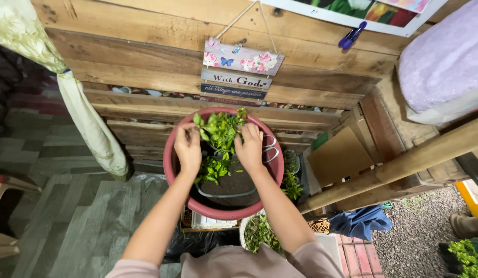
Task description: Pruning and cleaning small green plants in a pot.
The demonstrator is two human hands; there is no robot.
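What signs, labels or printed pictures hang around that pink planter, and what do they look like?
Hanging sign: on a cord against the wooden plank wall above the planter; stacked slats, the top pink with flowers and butterflies, then a white and a dark one.
Printed picture: top edge, white-bordered, green and pink.
Cardboard piece: plain brown, leaning right of the planter.

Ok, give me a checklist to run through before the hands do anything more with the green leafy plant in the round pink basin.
1. Left hand on the green leafy plant: ok, fingers in the leaves.
2. Right hand on it: ok.
3. Round pink basin level: ok.
4. Dark soil inside the basin: ok.
5. Metal scissors clear of the fingers: ok, lying at the basin's rim.
6. Roots covered: cannot tell, leaves hide them.
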